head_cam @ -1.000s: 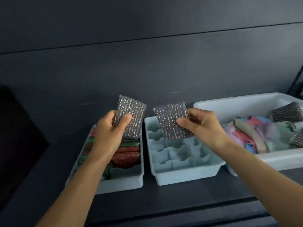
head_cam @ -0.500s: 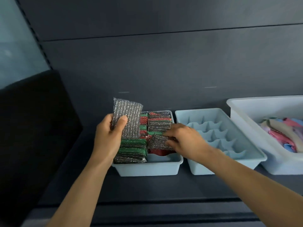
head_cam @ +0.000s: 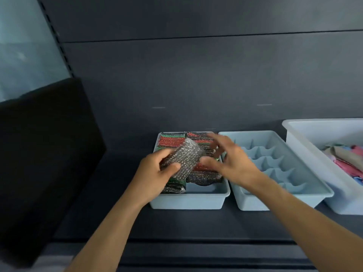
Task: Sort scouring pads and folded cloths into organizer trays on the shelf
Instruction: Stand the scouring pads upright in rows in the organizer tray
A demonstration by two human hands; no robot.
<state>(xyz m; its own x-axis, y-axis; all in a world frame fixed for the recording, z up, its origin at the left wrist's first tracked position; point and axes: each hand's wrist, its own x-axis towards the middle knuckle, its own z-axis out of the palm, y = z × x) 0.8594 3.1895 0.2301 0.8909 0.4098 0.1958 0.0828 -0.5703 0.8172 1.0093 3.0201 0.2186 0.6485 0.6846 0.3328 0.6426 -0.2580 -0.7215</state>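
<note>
Plainly, three plastic containers stand in a row on the dark shelf (head_cam: 196, 222), set back from its front edge. Two are pale-blue trays and one is a white bin (head_cam: 306, 154), nearest the shelf's right end.

The left tray (head_cam: 188, 201) holds two columns of flat rectangular pads (head_cam: 170, 141) set on edge. They are glittery mesh in red, green and silver, too tightly packed to count.

The middle tray (head_cam: 249, 201) shows bare cells with wavy dividers. Soft cloths (head_cam: 345, 160), pink, beige and blue, lie in the bin.

The left hand (head_cam: 155, 171) grips one silver mesh pad (head_cam: 184, 160), tilted above the left tray. The right hand (head_cam: 231, 163) is blurred, with fingers spread wide. It hovers at that pad's right edge, and I cannot tell whether they touch.
</note>
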